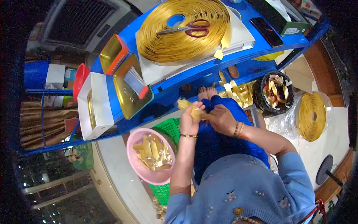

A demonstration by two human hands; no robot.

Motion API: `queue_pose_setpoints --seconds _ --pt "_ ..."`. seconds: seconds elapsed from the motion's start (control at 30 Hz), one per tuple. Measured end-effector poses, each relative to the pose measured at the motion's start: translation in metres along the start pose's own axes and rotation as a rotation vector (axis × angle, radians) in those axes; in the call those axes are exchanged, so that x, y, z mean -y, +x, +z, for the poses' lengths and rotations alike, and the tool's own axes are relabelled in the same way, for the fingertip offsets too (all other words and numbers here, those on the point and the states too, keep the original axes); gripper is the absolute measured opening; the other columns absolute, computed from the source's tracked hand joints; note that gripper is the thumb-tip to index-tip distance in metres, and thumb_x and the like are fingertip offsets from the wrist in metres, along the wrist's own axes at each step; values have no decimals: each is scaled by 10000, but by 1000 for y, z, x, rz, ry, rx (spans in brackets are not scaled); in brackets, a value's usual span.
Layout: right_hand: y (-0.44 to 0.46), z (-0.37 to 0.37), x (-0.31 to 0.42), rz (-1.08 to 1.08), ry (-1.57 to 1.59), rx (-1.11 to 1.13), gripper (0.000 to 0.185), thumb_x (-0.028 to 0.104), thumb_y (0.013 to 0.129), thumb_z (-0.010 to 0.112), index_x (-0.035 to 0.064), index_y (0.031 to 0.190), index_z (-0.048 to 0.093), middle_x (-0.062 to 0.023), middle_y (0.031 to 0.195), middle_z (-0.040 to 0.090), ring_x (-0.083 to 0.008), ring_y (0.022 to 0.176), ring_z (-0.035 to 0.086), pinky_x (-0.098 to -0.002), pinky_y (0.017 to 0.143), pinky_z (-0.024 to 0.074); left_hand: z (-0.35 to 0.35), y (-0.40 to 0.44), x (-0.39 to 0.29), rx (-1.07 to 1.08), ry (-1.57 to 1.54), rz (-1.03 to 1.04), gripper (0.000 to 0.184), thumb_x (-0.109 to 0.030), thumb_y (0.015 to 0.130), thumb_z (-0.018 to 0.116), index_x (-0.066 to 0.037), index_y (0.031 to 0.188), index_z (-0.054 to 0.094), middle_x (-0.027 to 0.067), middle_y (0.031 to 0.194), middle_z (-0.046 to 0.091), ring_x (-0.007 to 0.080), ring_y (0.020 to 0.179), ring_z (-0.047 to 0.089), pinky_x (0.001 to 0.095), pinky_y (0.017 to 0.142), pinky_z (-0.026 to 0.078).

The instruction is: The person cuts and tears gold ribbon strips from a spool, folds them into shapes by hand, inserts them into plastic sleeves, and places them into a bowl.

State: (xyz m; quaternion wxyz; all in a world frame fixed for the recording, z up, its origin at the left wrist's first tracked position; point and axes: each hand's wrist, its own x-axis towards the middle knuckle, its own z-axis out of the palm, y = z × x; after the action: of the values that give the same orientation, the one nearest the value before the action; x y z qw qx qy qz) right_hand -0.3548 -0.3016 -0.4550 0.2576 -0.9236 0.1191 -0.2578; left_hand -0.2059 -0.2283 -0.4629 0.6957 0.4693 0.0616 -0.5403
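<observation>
Lengthwise, the gold strip [195, 112] points left, slightly forward.

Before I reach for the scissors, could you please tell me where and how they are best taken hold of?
Probably by the dark red handles, coming from above and the right with the right hand once it is free. The scissors lie flat on the large gold roll, loops toward the right and blades pointing left, so that side keeps the grip clear of the points.

Open air between left hand [191, 113] and pink basin [143, 171] — blue desk [242, 58] blocks forward, black bin [260, 100] off right.
</observation>
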Motion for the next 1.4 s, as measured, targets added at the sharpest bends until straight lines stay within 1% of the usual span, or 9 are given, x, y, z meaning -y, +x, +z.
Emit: queue_pose_setpoints --seconds 0.07,0.17,0.3,0.43,0.73,0.83,1.0,1.13,1.4 --pt "-4 -17 2 -45 151 -80 380 34 699 617 117 1066 560 -49 686 594 -222 629 570 -319 620 438 -9 1 -10 -20 -24 18 332 -188 918 362 49 1148 403 222 1174 496 342 1018 528 441 906 422" --pt "-13 -33 -1 417 460 -70 325 40 744 625 85 1057 549 -85 727 608 -226 656 599 -314 582 457 -5 -12 -19 27 -42 48 353 -206 928 373 37 1183 386 222 1191 485 345 1052 512 448 923 408" --pt "-16 2 -19 583 981 -184 303 159 809 651 16 1041 520 -78 734 620 -132 651 600 -273 590 477 5 -20 -8 169 -11 49 372 -191 924 414 27 1221 357 223 1210 470 347 1124 472 439 965 378" --pt "-8 -11 -5 839 1274 302 195 171 818 647 -3 877 582 -41 707 601 -87 643 572 -224 577 470 22 -28 4 220 -3 28 397 -208 924 437 24 1232 344 223 1192 488 330 1130 473 431 975 369" --pt "-23 -12 -14 732 985 130 163 135 775 676 -2 812 596 -68 679 599 -125 567 563 -264 531 460 18 -39 34 154 511 255 222 -187 904 505 16 920 594 67 790 622 123 662 591 238 630 481" --pt "-27 -32 -14 412 389 -168 206 122 703 714 17 828 589 -94 752 593 -199 658 590 -299 590 473 15 -32 34 44 532 167 210 -182 893 527 17 886 597 66 762 621 119 603 590 225 576 486" --pt "-19 -64 -19 -13 327 29 302 156 659 710 75 907 559 -91 855 559 -291 824 550 -375 707 455 27 -35 32 65 538 121 211 -196 890 530 7 896 587 57 738 610 122 596 593 219 529 489" --pt "-18 -60 -24 -140 348 196 262 157 684 682 81 894 545 -81 831 542 -278 812 537 -387 707 432 44 -44 30 51 581 145 188 -183 887 534 -7 843 582 39 695 592 94 554 560 209 492 470" --pt "-30 -55 -26 -276 217 5 165 136 725 643 88 833 527 -60 737 505 -269 697 523 -383 618 415 42 -29 40 5 614 77 155 -162 892 523 -31 821 565 18 665 563 69 504 503 196 442 422"
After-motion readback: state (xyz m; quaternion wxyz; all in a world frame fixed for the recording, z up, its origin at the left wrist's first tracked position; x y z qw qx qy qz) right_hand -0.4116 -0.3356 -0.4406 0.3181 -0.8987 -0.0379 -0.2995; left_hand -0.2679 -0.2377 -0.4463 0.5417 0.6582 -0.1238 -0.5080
